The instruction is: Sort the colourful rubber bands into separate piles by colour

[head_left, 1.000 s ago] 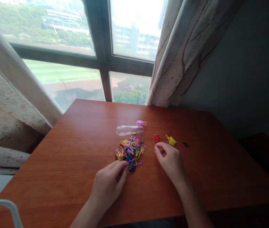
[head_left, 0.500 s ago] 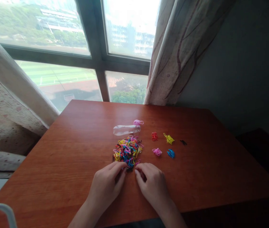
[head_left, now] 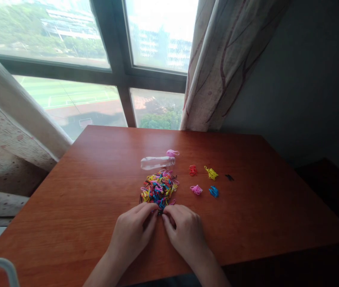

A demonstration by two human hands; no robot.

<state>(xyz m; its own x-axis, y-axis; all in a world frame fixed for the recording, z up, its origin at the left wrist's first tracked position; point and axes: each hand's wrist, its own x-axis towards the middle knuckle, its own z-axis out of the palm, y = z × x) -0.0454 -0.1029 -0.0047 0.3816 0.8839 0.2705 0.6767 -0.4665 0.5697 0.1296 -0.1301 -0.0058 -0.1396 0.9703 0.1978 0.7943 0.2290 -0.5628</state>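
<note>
A mixed pile of small colored rubber bands (head_left: 159, 187) lies on the wooden table. At its near edge, my left hand (head_left: 135, 225) is closed in a pinch on black rubber bands (head_left: 160, 212). My right hand (head_left: 184, 227) meets it from the other side, its thumb and forefinger pinched at the same black bands. The fingertips partly hide them, so how many each hand grips is unclear. Sorted to the right are small heaps of red bands (head_left: 193, 170), yellow bands (head_left: 211, 173), pink bands (head_left: 196, 189), blue bands (head_left: 213, 191) and black bands (head_left: 229, 177).
Behind the pile a clear plastic bottle (head_left: 157, 162) lies on its side, with a pink cap (head_left: 172, 153) just beyond its mouth. The wooden table (head_left: 262, 215) runs back to a window with curtains (head_left: 208, 79). A pale curved bar (head_left: 4, 263) stands at the lower left.
My right hand has moved left, bringing its fingertips to the black bands by my left hand. My left hand has stayed nearly in place. The whole view has shifted slightly.
</note>
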